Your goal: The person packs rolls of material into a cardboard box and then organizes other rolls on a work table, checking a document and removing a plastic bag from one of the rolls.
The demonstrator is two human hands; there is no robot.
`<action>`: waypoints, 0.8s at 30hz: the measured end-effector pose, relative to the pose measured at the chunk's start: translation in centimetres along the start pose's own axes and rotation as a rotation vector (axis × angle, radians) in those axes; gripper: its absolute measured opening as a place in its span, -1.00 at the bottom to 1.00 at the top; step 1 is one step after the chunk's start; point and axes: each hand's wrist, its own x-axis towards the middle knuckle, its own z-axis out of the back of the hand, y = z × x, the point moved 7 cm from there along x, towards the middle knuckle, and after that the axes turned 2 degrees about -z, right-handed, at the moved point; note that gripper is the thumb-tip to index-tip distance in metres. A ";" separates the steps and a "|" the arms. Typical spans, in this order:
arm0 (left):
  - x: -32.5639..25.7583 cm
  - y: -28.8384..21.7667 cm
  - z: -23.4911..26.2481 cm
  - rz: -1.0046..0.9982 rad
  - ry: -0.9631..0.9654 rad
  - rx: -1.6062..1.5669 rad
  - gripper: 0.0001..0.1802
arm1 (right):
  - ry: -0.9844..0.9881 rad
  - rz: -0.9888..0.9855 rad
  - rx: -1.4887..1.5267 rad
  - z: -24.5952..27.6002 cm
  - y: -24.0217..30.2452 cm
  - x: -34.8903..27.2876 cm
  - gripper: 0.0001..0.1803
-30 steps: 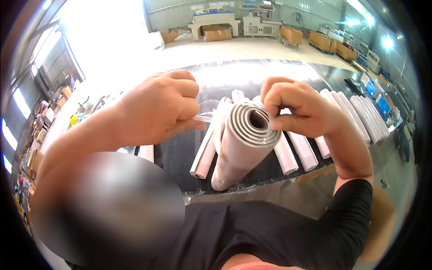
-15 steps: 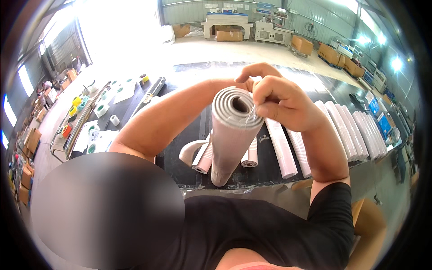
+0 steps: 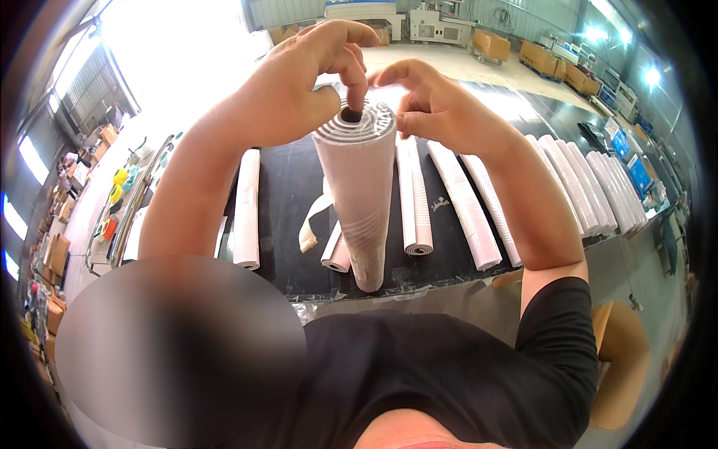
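Note:
A pale pinkish-white roll [image 3: 357,176], wrapped in clear plastic film, stands upright before me, its spiral end upward. My left hand [image 3: 310,86] is bent over its top. One finger dips into the core hole and the thumb lies at the rim. My right hand [image 3: 441,108] curls against the right side of the top, thumb at the edge beside shiny crumpled film [image 3: 384,118]. Its other fingertips are partly hidden behind the roll. A loose cream strip [image 3: 313,223] and a shorter-looking roll [image 3: 337,254] lie behind the standing roll's lower part.
Similar rolls [image 3: 416,209] lie across the black table [image 3: 292,202], one [image 3: 247,213] at left and several stacked [image 3: 572,187] at right. Beyond stand cardboard boxes [image 3: 491,45] and machines [image 3: 440,28]. A rack with tapes [image 3: 116,194] is at far left. An open carton [image 3: 621,367] sits at lower right.
My left hand has come from behind the roll to over its top, a finger now in the core. My right hand has shifted to the roll's side. The roll appears farther left and more upright.

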 end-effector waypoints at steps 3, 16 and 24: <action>-0.6 0.2 0.3 0.057 0.013 -0.009 -0.26 | -0.009 -0.059 0.043 -0.7 -0.5 0.3 -0.69; -4.1 0.5 0.5 0.009 -0.122 0.229 -0.28 | -0.335 0.546 -0.329 -3.5 4.3 -6.7 -0.88; -4.2 3.7 1.3 0.329 -0.105 0.152 -0.23 | 0.009 0.379 -0.708 -15.9 -4.6 -10.6 -0.86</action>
